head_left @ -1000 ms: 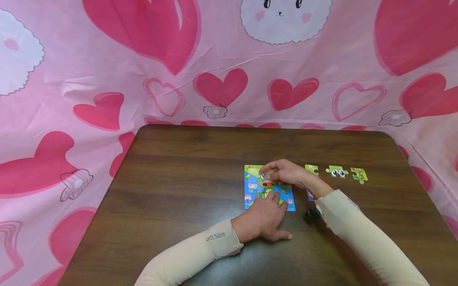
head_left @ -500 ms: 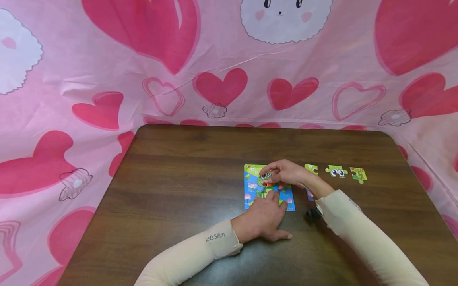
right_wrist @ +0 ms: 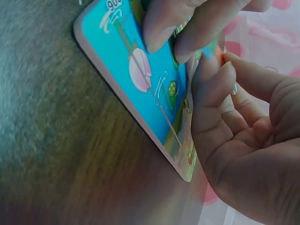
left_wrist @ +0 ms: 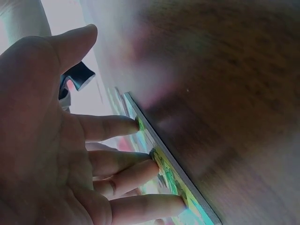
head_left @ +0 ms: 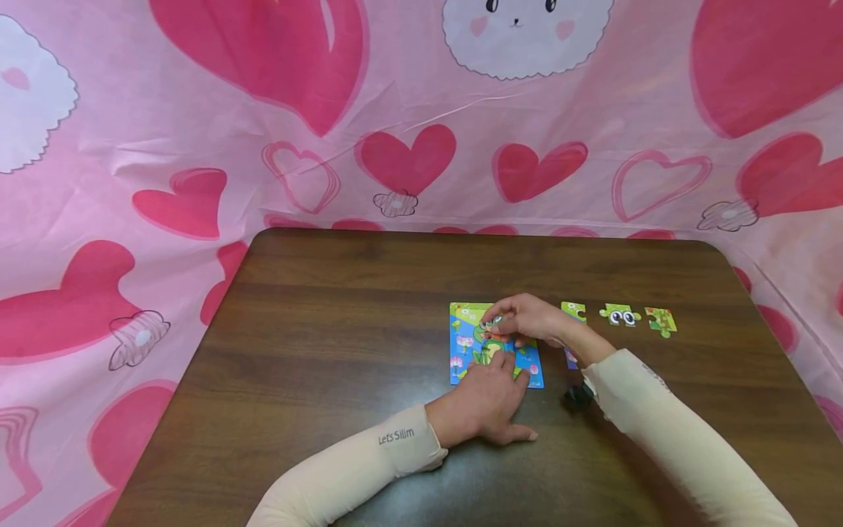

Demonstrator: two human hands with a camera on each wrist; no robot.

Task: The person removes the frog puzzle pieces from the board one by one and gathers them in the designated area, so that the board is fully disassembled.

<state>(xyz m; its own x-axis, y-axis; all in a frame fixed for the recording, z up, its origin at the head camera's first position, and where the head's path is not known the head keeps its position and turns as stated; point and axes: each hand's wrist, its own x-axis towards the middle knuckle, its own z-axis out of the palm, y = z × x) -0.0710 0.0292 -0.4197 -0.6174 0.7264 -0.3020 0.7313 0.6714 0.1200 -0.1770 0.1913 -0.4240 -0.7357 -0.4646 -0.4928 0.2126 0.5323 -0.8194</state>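
A square frog puzzle board (head_left: 463, 329) lies flat on the table, its picture showing a green frog, blue water and pink flowers. My left hand (head_left: 489, 402) rests on its near edge; the straight fingertips press the board, and the thumb points away from it. Over the frog's head, my right hand (head_left: 532, 319) pinches a small puzzle piece (right_wrist: 218, 53) between thumb and forefinger, mostly covered by the fingers. The right wrist view shows the board's blue corner with a pink flower (right_wrist: 139, 70) close by this hand.
On the brown wooden table (head_left: 342, 315), to the right, lie a piece with two eyes (head_left: 620, 316), a green-brown piece (head_left: 661, 320) and a corner piece (head_left: 573, 310) partly behind the right wrist. A pink heart-patterned cloth (head_left: 408, 88) hangs behind the table.
My right fingers shift slightly over the frog's head, changing how much of its face and mouth shows. The left hand stays pressed on the board.
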